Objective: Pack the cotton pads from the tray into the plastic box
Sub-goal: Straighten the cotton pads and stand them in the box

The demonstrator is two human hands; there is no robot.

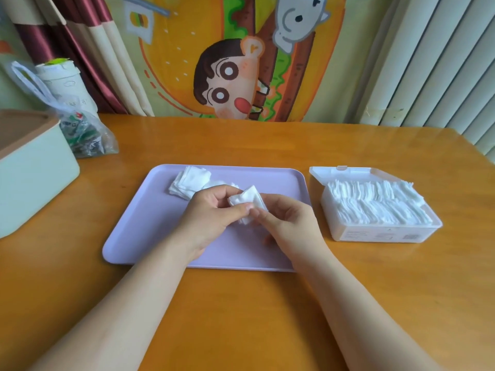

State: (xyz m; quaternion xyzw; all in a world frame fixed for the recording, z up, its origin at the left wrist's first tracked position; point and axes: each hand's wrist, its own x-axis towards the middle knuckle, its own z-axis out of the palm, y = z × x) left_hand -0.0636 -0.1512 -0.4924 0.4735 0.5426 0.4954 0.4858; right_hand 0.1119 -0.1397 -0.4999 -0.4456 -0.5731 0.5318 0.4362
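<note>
A person's two bare hands meet above a lilac tray [139, 236] on an orange wooden counter [241, 317]. The left hand [207, 219] and right hand [290, 223] together pinch a small bunch of white cotton pads [247, 200], fingers curled around it, held just above the tray's middle. A loose pile of cotton pads [188, 180] lies at the tray's far side. Just right of the tray sits a clear plastic box [380, 232], lid [348, 173] open behind it, filled with rows of upright pads. At far left stand a pale green container [32, 178] and a plastic bag [88, 135].
</note>
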